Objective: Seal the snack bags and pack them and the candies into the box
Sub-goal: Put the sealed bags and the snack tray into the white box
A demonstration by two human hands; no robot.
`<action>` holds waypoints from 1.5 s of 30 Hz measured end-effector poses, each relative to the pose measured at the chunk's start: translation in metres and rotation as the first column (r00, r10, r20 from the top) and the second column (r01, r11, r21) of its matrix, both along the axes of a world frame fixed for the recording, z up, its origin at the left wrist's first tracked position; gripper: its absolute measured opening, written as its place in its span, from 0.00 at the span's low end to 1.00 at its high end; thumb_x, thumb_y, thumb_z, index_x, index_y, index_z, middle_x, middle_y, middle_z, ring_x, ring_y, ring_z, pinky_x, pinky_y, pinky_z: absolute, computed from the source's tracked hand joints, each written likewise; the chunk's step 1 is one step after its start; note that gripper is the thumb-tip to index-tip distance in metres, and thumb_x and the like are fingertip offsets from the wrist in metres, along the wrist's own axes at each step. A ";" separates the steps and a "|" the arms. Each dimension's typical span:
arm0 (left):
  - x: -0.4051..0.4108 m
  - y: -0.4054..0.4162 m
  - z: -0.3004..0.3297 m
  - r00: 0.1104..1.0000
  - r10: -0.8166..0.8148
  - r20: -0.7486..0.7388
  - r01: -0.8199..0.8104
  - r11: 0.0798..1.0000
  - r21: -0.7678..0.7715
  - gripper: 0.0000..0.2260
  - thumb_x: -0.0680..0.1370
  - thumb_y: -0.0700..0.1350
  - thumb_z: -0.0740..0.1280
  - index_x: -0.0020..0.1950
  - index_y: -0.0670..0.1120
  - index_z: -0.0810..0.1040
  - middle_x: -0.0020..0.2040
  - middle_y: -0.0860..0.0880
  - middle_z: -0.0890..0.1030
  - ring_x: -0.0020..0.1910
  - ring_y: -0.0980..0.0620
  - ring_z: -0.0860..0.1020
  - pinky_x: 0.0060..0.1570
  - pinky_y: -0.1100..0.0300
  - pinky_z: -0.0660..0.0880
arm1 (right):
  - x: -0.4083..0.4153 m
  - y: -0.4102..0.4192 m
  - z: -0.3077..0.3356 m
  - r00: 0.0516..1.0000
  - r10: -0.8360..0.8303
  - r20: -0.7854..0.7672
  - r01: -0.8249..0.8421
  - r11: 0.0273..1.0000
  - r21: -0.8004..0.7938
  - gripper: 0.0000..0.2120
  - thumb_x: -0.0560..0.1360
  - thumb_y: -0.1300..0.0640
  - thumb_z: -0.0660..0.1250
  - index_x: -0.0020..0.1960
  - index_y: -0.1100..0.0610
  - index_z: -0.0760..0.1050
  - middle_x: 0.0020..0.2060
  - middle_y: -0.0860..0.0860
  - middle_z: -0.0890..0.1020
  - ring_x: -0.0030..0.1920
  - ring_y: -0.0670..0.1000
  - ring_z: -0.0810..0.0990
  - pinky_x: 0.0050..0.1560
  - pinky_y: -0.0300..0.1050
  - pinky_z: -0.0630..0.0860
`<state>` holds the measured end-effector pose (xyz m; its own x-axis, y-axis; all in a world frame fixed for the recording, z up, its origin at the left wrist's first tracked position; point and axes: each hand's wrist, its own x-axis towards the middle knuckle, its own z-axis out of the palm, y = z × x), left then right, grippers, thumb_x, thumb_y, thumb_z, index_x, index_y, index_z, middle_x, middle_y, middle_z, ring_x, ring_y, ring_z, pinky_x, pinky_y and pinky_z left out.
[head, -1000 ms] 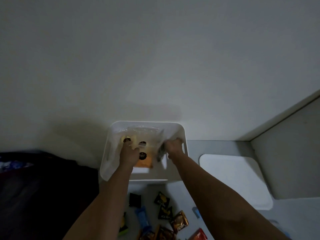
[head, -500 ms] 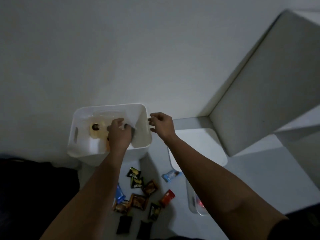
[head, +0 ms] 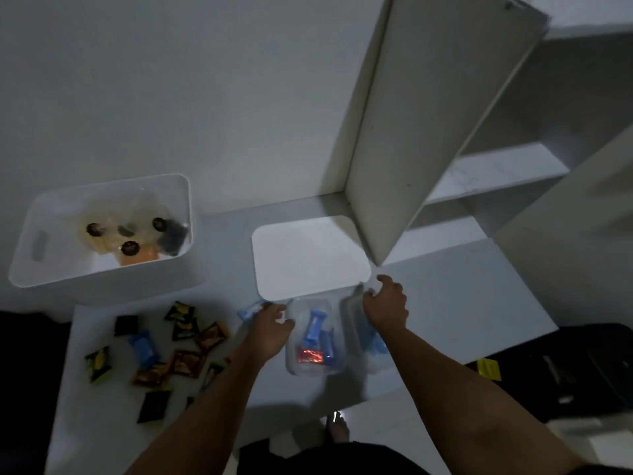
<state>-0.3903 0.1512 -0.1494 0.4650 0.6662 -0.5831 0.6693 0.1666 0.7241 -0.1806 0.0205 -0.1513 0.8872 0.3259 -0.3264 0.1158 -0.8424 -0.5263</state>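
Item: white plastic box [head: 41,265], rounded corners, one slot handle visible, far left on the table [head: 462,303]; holds clear snack bags [head: 137,234] with three dark round pieces, bag count unclear. One flat white lid [head: 310,257], rounded rectangle. Loose candies [head: 161,351]: about a dozen glossy wrappers, black, brown and blue. Two clear containers: one [head: 310,366] with blue and red candies, gripped at its left edge by your left hand [head: 270,334]; your right hand [head: 385,303] curls over the other's [head: 352,317] rim
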 end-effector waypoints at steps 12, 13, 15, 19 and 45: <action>0.020 -0.081 -0.003 0.986 0.153 -0.071 -0.159 0.983 -0.087 0.16 0.80 0.42 0.69 0.67 0.40 0.76 0.54 0.42 0.82 0.54 0.42 0.81 0.60 0.45 0.79 | 0.049 -0.094 -0.034 0.961 0.074 -0.268 -0.083 0.996 -0.022 0.15 0.79 0.55 0.68 0.56 0.67 0.81 0.56 0.63 0.84 0.58 0.63 0.82 0.57 0.48 0.75; 0.020 -0.083 -0.002 0.981 0.184 -0.062 -0.191 0.974 -0.122 0.17 0.80 0.44 0.69 0.68 0.42 0.76 0.59 0.40 0.82 0.57 0.41 0.81 0.62 0.42 0.78 | 0.052 -0.092 -0.028 0.961 0.082 -0.264 -0.087 0.996 -0.008 0.14 0.79 0.56 0.68 0.56 0.66 0.80 0.56 0.63 0.84 0.58 0.63 0.82 0.56 0.48 0.75; 0.020 -0.086 -0.001 0.967 0.251 -0.046 -0.255 0.950 -0.178 0.19 0.82 0.48 0.67 0.71 0.42 0.74 0.65 0.40 0.79 0.63 0.39 0.79 0.63 0.43 0.77 | 0.058 -0.082 -0.018 0.965 0.111 -0.237 -0.107 0.994 0.029 0.12 0.80 0.55 0.68 0.56 0.64 0.80 0.55 0.61 0.84 0.57 0.62 0.82 0.55 0.47 0.74; 0.027 -0.091 0.005 0.922 0.388 -0.024 -0.379 0.885 -0.269 0.19 0.84 0.53 0.62 0.68 0.41 0.76 0.54 0.44 0.80 0.50 0.45 0.80 0.54 0.48 0.78 | 0.055 -0.053 0.002 0.952 0.189 -0.241 -0.160 0.978 0.132 0.07 0.78 0.56 0.68 0.50 0.60 0.80 0.49 0.57 0.84 0.51 0.58 0.82 0.54 0.48 0.78; -0.022 0.062 0.105 0.926 0.318 0.203 -0.329 0.944 0.021 0.37 0.71 0.53 0.73 0.78 0.46 0.68 0.71 0.44 0.76 0.64 0.44 0.79 0.65 0.47 0.76 | -0.054 0.121 0.100 0.826 0.488 -0.282 -0.315 0.814 0.488 0.19 0.80 0.52 0.69 0.70 0.54 0.72 0.62 0.57 0.83 0.54 0.54 0.83 0.56 0.46 0.78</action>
